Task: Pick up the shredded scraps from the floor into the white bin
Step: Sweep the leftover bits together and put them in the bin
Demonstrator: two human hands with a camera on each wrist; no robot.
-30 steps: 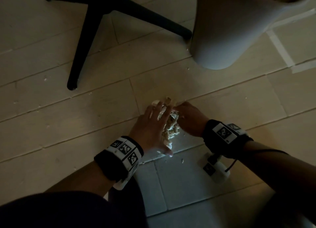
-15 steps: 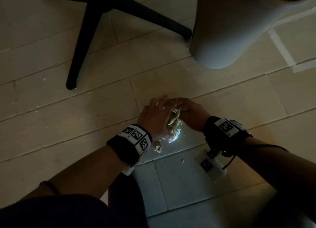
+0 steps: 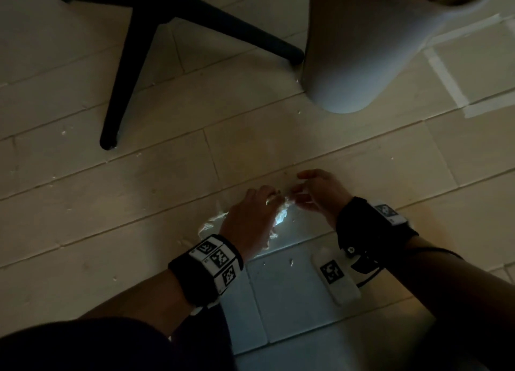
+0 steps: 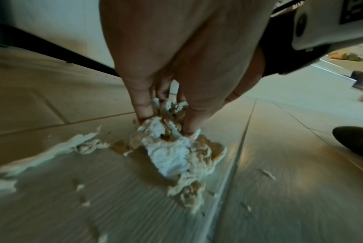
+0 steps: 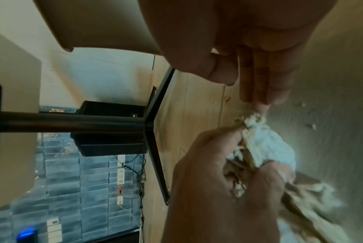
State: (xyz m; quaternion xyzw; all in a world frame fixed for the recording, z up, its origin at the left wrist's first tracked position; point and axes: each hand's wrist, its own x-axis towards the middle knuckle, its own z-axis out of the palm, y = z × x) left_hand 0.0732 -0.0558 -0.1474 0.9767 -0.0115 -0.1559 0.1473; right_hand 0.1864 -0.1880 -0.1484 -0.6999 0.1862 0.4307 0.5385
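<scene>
A clump of white and tan shredded scraps (image 4: 172, 151) lies on the pale plank floor, and my left hand (image 4: 164, 125) grips its top with curled fingers and thumb. The head view shows the scraps (image 3: 281, 217) glowing between my two hands. My left hand (image 3: 271, 203) covers most of them. My right hand (image 3: 295, 189) is just to the right, fingers loosely extended. In the right wrist view the right hand (image 5: 257, 98) touches the clump (image 5: 265, 144) with its fingertips (image 5: 261, 106), thumb apart. The white bin (image 3: 362, 50) stands at the upper right.
Black chair legs (image 3: 139, 50) spread over the floor at the upper left, one ending beside the bin. Loose shreds (image 4: 78, 143) trail on the floor left of the clump. Small crumbs (image 3: 291, 262) dot the planks and grey tile near me.
My left hand has closed round the clump and drawn it slightly toward me. My right hand has loosened, keeping only its fingertips on the scraps. A trail of shreds now shows at the left.
</scene>
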